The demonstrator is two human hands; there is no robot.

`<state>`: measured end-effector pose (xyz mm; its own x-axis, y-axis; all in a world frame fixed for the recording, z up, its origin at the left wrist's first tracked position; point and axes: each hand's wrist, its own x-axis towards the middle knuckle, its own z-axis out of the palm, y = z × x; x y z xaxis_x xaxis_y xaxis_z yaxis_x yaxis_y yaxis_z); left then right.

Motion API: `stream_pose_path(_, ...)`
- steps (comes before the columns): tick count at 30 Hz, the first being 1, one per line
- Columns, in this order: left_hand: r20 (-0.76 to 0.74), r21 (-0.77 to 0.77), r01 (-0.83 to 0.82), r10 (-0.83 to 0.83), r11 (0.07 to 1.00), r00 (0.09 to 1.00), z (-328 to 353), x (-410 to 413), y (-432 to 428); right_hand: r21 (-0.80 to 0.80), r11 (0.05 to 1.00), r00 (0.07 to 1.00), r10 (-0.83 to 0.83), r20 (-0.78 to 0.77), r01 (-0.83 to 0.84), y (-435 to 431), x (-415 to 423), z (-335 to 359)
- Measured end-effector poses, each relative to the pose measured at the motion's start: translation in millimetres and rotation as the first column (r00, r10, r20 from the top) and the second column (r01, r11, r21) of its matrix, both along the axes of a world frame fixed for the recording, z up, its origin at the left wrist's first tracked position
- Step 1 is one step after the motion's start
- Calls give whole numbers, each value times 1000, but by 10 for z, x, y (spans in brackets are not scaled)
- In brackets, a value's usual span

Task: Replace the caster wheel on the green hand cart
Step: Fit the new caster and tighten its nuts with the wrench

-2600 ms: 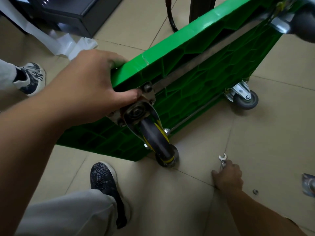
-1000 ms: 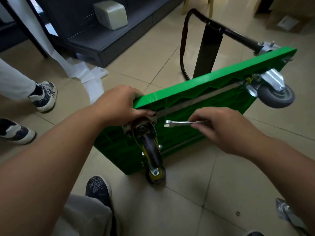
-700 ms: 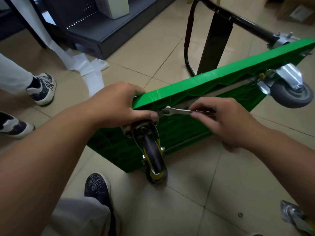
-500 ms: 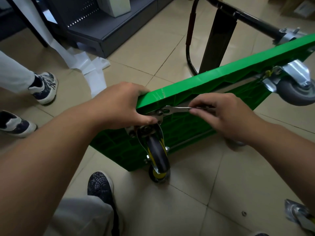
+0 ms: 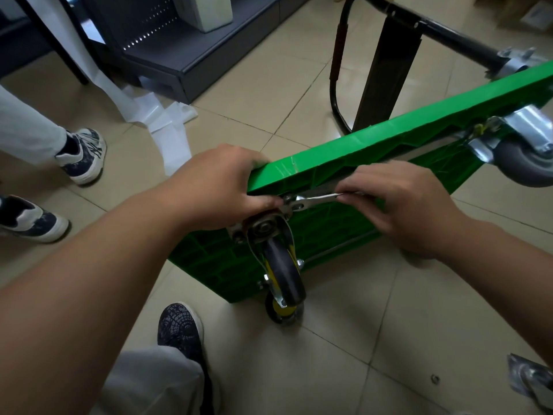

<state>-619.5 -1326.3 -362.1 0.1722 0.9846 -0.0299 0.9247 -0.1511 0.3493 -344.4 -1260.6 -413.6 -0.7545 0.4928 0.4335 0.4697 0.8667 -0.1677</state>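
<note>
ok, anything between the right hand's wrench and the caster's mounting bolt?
Nothing visible. The wrench, pinched in the right hand, has its head at the bolt above the caster, under the green cart edge. The left hand grips that edge; its thumb lies beside the wrench head, not across it.

Head-worn camera looks down, close above the green cart (image 5: 389,142).

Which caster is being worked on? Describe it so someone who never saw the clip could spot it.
Find the green hand cart tipped on its edge on the tiled floor. At its near corner, just below the left hand and the wrench pinched by the right hand, sits a caster. It alone has a dark tyre on a yellow hub; the grey caster farther along is plain.
</note>
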Motion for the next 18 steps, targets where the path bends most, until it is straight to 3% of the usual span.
stream_pose_path(8, 5, 4, 23, -23, 1000, 1000, 16, 8, -7, 77, 997, 998, -1, -70, 7, 7, -46, -40)
stream_pose_path(18, 30, -20, -12, 12, 1000, 999, 35, 25, -13, 179, 981, 997, -62, -48, 70, 33, -167, -50)
